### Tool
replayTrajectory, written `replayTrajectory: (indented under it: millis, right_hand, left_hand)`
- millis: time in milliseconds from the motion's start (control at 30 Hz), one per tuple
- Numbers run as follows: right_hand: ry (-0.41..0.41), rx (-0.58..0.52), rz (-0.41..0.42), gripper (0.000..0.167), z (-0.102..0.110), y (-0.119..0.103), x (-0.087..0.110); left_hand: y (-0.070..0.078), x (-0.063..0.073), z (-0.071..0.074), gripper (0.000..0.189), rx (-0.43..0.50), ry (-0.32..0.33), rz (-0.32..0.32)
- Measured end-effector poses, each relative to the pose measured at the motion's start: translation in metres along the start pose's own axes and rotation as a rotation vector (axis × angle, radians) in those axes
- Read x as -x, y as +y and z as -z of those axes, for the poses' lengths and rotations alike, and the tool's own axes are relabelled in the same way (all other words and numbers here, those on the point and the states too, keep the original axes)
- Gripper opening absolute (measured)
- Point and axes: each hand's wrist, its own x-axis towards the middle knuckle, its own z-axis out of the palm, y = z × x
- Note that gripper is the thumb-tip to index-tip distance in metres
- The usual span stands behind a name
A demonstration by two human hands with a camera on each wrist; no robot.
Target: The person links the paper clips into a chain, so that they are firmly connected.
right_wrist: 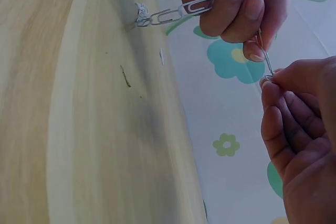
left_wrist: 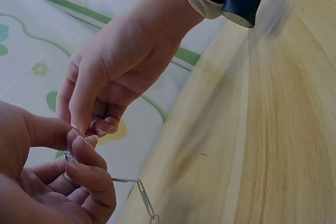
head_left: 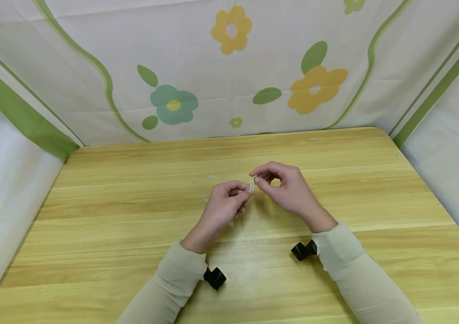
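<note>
Above the table, my left hand (head_left: 222, 208) pinches a silver paper clip (head_left: 252, 185) between thumb and index finger. My right hand (head_left: 287, 191) meets it from the right, thumb and fingertips pinching a thin wire piece at the clip's far end. That piece looks like another paper clip, mostly hidden by the fingertips. A chain of linked paper clips (right_wrist: 168, 17) hangs from the left hand's curled fingers in the right wrist view, its lower end bunched on the table. The left wrist view also shows the chain (left_wrist: 145, 195) below that hand.
A single loose paper clip (head_left: 210, 177) lies on the wooden table (head_left: 104, 225), beyond the left hand. Small dark marks (right_wrist: 125, 76) show on the tabletop. A white flowered curtain (head_left: 253, 67) hangs along the table's back edge. Both wrists carry black cameras (head_left: 215, 278).
</note>
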Motion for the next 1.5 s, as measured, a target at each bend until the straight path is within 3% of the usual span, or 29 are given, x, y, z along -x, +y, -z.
replayTrajectory:
  millis: [233,433,667,867,1000,1067,1267,1500]
  right_hand:
    - [0.006,0.077,0.139,0.016,0.000,0.003,-0.001]
    - [-0.048,0.092,0.175,0.021,0.002,0.006,-0.002]
    - [-0.104,0.076,0.063,0.023,0.005,0.003,-0.002]
    - [-0.100,-0.046,-0.073,0.017,0.007,-0.002,-0.002]
    - [-0.087,-0.113,-0.139,0.015,0.009,-0.004,-0.001]
    - [-0.088,-0.135,-0.157,0.014,0.010,-0.005,-0.001]
    - [-0.128,-0.144,-0.166,0.011,0.012,-0.004,-0.001]
    - [-0.150,-0.154,-0.193,0.011,0.010,-0.003,-0.003]
  left_hand:
    - [-0.002,-0.001,0.001,0.023,0.006,0.018,-0.016]
    - [-0.003,0.000,0.002,0.022,0.036,0.055,-0.021]
    - [-0.006,0.000,0.014,0.023,0.035,0.046,-0.010]
    - [-0.007,0.004,0.021,0.019,-0.026,0.059,-0.005]
    - [-0.007,0.005,0.021,0.030,-0.058,0.041,-0.034]
    - [-0.007,0.004,0.019,0.035,-0.068,0.030,-0.052]
    - [-0.006,0.004,0.014,0.022,-0.120,0.013,-0.114]
    - [-0.006,0.006,0.014,0.022,-0.145,0.001,-0.157]
